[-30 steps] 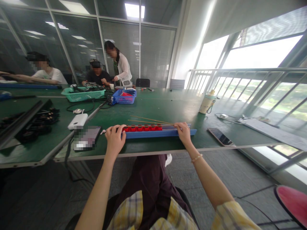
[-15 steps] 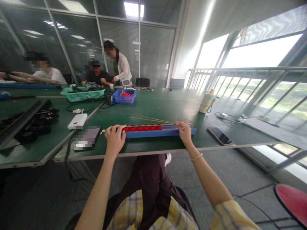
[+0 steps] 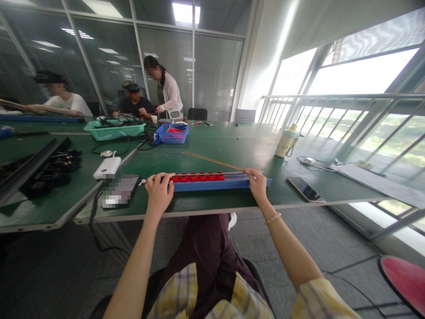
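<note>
A long blue rail (image 3: 212, 185) lies along the front of the green table, with a row of several red socket-like pieces (image 3: 199, 177) set in its left part. My left hand (image 3: 158, 193) is closed over the rail's left end and hides it. A copper-coloured strand runs along the top of the red pieces. Over the rail's right part, my right hand (image 3: 256, 184) pinches the end of thin copper-coloured strips (image 3: 214, 161). From there they slant away to the far left, above the table. Whether they are one or two pieces is hard to tell.
Left of the rail lie a phone (image 3: 129, 184) and a white power bank (image 3: 107, 168). A phone (image 3: 303, 188) and a cup (image 3: 285, 144) stand to the right. Further back are a green basket (image 3: 116, 131) and a blue basket (image 3: 172, 136). People (image 3: 168, 91) work beyond.
The far end of the copper-coloured strips has swung up and away from the rail, and the strips now lie closer together. My right hand moved slightly right; my left hand stayed put.
</note>
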### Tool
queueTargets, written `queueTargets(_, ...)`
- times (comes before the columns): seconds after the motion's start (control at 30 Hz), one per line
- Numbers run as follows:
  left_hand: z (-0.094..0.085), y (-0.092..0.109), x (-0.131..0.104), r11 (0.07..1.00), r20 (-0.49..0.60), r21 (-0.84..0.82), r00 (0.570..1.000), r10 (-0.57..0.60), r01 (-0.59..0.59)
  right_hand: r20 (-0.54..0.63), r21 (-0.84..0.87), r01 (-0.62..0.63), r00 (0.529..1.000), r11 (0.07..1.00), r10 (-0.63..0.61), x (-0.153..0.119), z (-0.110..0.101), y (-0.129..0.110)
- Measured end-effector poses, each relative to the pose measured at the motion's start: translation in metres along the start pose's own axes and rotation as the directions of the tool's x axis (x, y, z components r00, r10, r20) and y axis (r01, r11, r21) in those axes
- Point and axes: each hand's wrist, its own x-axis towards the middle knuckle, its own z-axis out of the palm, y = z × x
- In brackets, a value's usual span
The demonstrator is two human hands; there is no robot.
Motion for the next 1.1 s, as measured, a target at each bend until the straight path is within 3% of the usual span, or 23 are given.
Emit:
queueTargets(0.7, 0.0025, -0.0023, 0.0018, 1.000, -0.013, -0.007, 1.000, 0.018, -0.018, 0.070, -0.044, 0.159, 0.985, 0.986, -0.156, 0.0021, 0.0063, -0.0044)
queueTargets(1.1, 0.0035, -0.0033, 0.0007, 1.000, -0.033, -0.015, 0.999, 0.023, -0.023, 0.041, -0.050, 0.122, 0.992, 0.991, -0.120, 0.0014, 0.0041, -0.0047)
